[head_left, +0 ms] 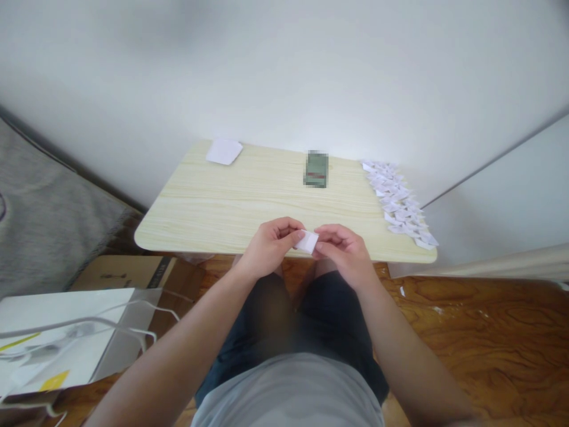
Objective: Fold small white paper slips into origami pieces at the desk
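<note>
Between my two hands, at the table's near edge, is a small folded piece of white paper (307, 242). My left hand (276, 242) pinches its left side with thumb and fingers. On the right side, my right hand (344, 249) has its thumb and fingertips closed on the paper's edge. Many folded white paper pieces (395, 198) lie in overlapping rows along the table's right end. A stack of flat white paper sheets (224, 152) rests at the back left corner.
The pale wood-grain table (213, 204) stands against a white wall. A green blurred object (316, 169) lies at its back middle. To the left are a cardboard box (120, 271), a white box (57, 332) with white cables, and grey fabric (53, 201). Paper scraps (402, 291) dot the wooden floor.
</note>
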The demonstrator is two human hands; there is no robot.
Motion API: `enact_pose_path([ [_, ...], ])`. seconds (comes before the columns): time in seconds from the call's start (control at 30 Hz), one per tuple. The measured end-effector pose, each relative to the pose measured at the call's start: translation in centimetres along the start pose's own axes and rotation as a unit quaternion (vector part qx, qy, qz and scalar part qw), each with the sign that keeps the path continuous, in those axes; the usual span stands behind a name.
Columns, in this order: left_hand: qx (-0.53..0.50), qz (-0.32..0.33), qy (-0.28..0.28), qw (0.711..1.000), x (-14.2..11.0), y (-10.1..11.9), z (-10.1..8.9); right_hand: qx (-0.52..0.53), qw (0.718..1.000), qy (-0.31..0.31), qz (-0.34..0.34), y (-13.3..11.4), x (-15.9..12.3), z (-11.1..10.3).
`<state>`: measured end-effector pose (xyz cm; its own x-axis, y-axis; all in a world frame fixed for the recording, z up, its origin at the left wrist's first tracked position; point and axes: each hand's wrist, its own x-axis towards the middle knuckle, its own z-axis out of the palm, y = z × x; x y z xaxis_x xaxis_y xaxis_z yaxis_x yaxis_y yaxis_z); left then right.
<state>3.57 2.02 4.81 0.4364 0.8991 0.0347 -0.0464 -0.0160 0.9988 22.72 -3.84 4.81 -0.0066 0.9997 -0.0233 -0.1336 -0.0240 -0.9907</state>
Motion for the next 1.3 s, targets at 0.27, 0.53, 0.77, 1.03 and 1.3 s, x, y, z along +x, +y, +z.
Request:
enact_pose_path([
  [0.27,0.005,-0.007,0.006,1.0,0.2,-0.2,0.3,-0.035,0.999,0.024,-0.009,0.0,0.3,0.1],
  [0.53,0.063,-0.008,0.015,0.998,0.4,-0.9,0.2,-0.155,0.987,0.022,-0.032,0.5,0.6,-0.3],
  [0.77,0.287,0.017,0.023,0.958,0.7,-2.8,0.0,-0.305,0.948,0.013,-0.086,2.9,1.6,-1.4],
  [1.03,0.485,0.135,0.01,0.864,-0.8,-4.1,-0.8,-0.439,0.877,0.008,-0.197,4.6,1.6,-2.0],
  [1.3,0.507,0.167,0.026,0.845,-1.1,-4.8,-1.3,-0.491,0.854,-0.009,-0.169,4.4,2.0,-2.0],
])
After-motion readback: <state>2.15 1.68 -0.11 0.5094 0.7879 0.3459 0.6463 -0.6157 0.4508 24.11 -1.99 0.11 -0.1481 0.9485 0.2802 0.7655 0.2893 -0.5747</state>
